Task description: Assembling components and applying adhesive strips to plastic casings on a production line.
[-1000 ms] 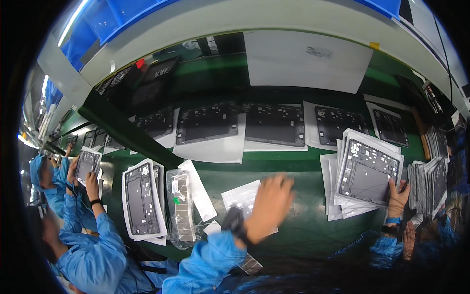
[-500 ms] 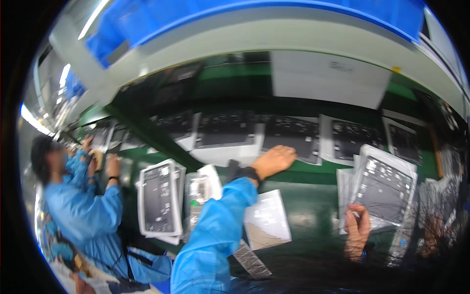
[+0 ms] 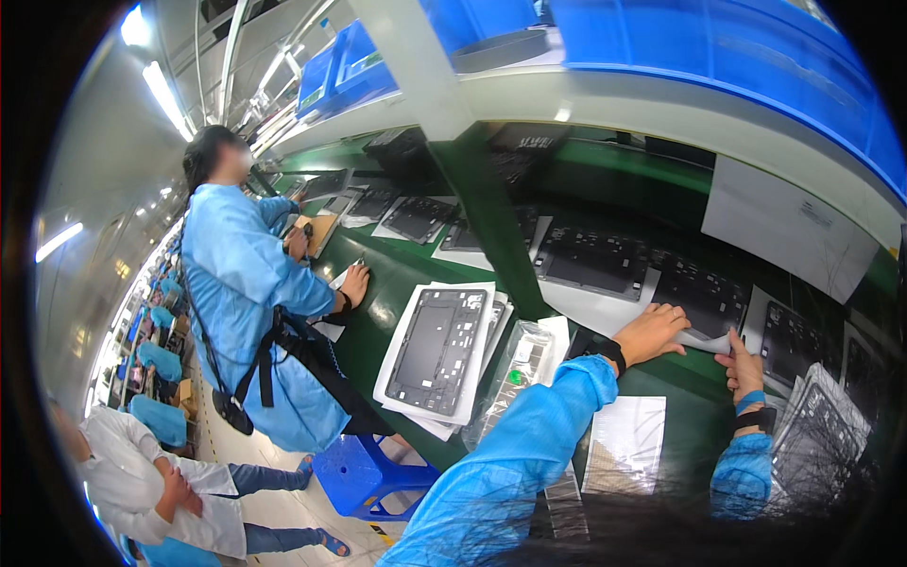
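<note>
My left hand (image 3: 654, 333) lies with fingers stretched out over the near left corner of a flat black panel (image 3: 699, 293) backed by a white sheet. My right hand (image 3: 743, 370) pinches the near right corner of that white sheet (image 3: 713, 344), which curls up off the bench between the two hands. Beside my right wrist, at the right, is a stack of similar black panels in clear wrapping (image 3: 817, 430). Left of my left forearm, another black panel with small white patches (image 3: 437, 352) tops a stack interleaved with white sheets.
More panels line the back of the green bench (image 3: 378, 269), under a shelf with blue bins (image 3: 718, 47). A green post (image 3: 496, 222) rises from the bench. A white label sheet (image 3: 625, 444) lies near me. Two people (image 3: 255, 246) are at the left, beside a blue stool (image 3: 373, 477).
The view has swung left. My right hand has left the wrapped stack at the right and now grips the white sheet's corner; my left hand is at that sheet's other near corner.
</note>
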